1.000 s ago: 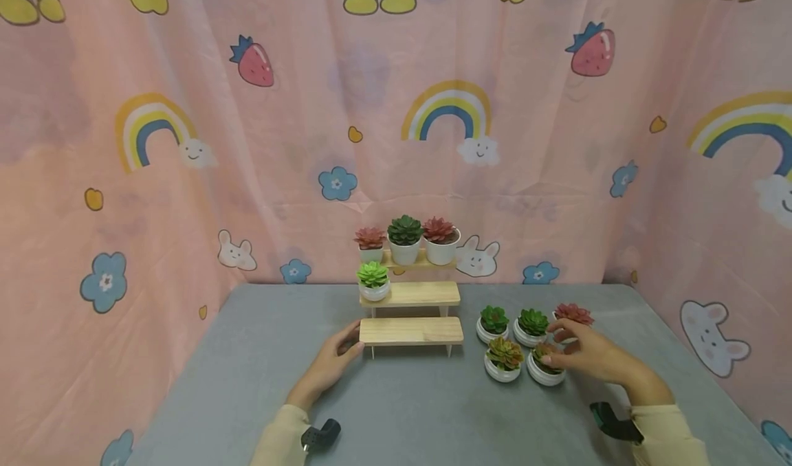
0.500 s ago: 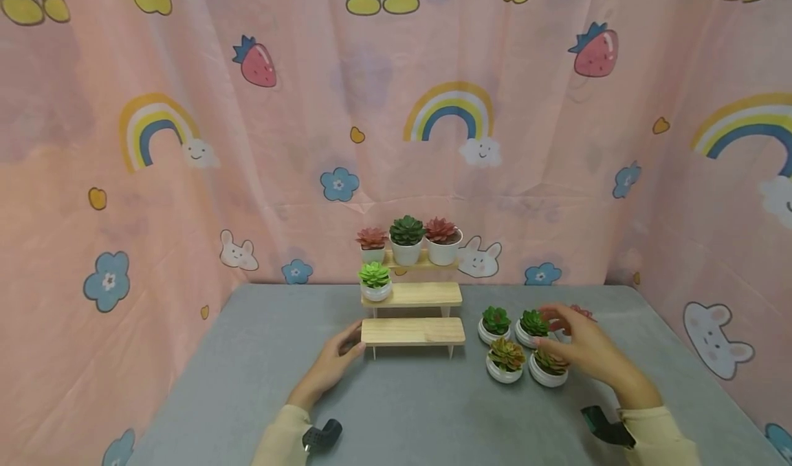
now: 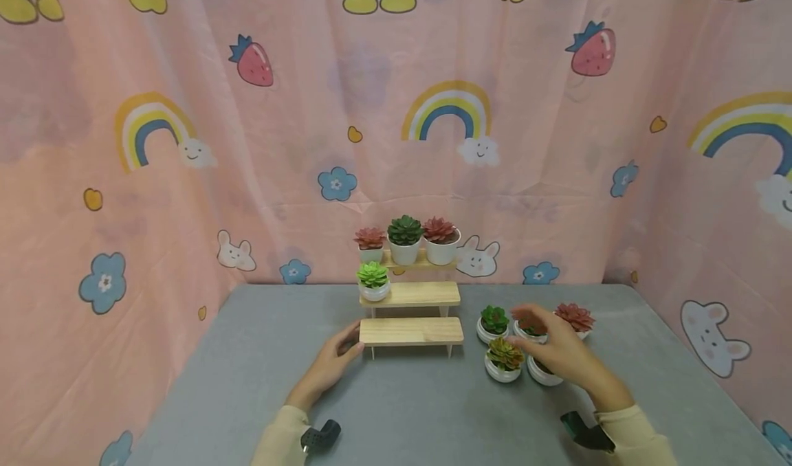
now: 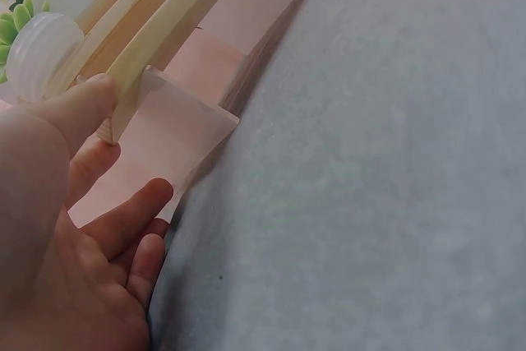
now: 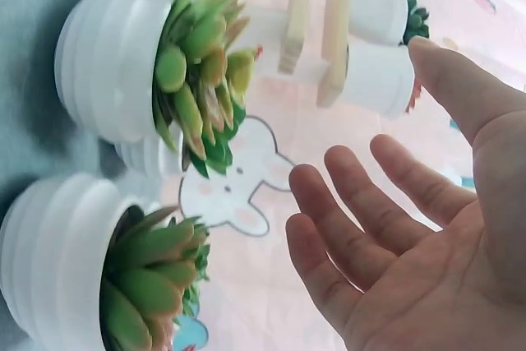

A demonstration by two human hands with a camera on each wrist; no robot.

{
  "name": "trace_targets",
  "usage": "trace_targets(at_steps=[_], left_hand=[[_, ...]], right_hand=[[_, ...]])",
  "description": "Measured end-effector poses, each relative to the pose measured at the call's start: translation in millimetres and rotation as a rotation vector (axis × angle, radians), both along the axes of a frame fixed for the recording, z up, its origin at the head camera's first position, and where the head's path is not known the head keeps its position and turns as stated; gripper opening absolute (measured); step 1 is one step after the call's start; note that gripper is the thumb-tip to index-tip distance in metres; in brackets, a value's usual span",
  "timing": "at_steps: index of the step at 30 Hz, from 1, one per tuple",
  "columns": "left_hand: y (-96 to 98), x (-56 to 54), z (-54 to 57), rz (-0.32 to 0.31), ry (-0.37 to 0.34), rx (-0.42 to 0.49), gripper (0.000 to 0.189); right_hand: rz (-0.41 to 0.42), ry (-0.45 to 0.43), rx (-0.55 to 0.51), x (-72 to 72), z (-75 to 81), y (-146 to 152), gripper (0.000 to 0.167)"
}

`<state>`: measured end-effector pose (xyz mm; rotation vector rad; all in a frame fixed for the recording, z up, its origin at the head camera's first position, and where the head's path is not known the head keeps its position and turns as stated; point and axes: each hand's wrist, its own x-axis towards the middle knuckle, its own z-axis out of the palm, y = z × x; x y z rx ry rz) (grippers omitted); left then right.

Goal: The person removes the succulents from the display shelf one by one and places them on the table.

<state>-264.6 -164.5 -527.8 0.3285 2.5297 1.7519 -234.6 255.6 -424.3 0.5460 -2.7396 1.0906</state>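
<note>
Nine potted plants, I count: four on the stand (image 3: pixel 411 331) at the centre of the head view, and five on the grey table (image 3: pixel 421 411), right of centre.

The stand has three wooden shelves. Its top one bears three plants in a row: a pink one (image 3: pixel 370 239), a dark green one (image 3: pixel 405 231) and a red one (image 3: pixel 439 231). A bright green one (image 3: pixel 373 280) sits at the left end of the middle shelf.

Of the five on the table, a green one (image 3: pixel 493 320) is at the back left, a yellowish one (image 3: pixel 504 354) at the front left and a dusky red one (image 3: pixel 573 316) at the back right. The other two, a back middle pot (image 3: pixel 526 336) and a front right pot (image 3: pixel 544 373), are partly hidden by the right hand (image 3: pixel 559 349).

That hand is above the group, thumb well away from its slightly bent fingers, palm holding nothing; whether it brushes a leaf, I can't tell. The left hand (image 3: pixel 331 363), left of centre, grips the lowest shelf's left end between thumb and finger, its other fingers loosely bent.
</note>
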Motion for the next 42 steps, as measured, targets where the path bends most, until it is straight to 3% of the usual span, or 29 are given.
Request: trace_targets(at_steps=[13,19,23,29,34,42], left_hand=[[0.1,2.6,0.9,0.022,-0.012,-0.006,0.058],[0.1,1.0,0.2,0.018,-0.002,-0.035,0.058],[-1.1,0.0,-0.5,0.022,-0.005,-0.034,0.058],[-1.0,-0.9,-2.0,0.023,-0.015,-0.039,0.058],[0.6,0.0,-1.4,0.024,-0.012,-0.031,0.058],[1.9,1.3,1.1,0.017,-0.009,-0.006,0.059]], right_hand=[[0.063,0.024,-0.006,2.7,-5.3,-22,0.042],[0.080,-0.026,-0.036,1.7,-2.9,-33,0.043],[0.111,-0.068,-0.060,-4.6,2.3,-45,0.045],[0.189,-0.042,-0.075,-16.1,7.1,-68,0.041],[0.245,-0.068,-0.164,-23.7,10.4,-90,0.039],[0.234,-0.093,-0.265,-39.5,13.0,-129,0.043]])
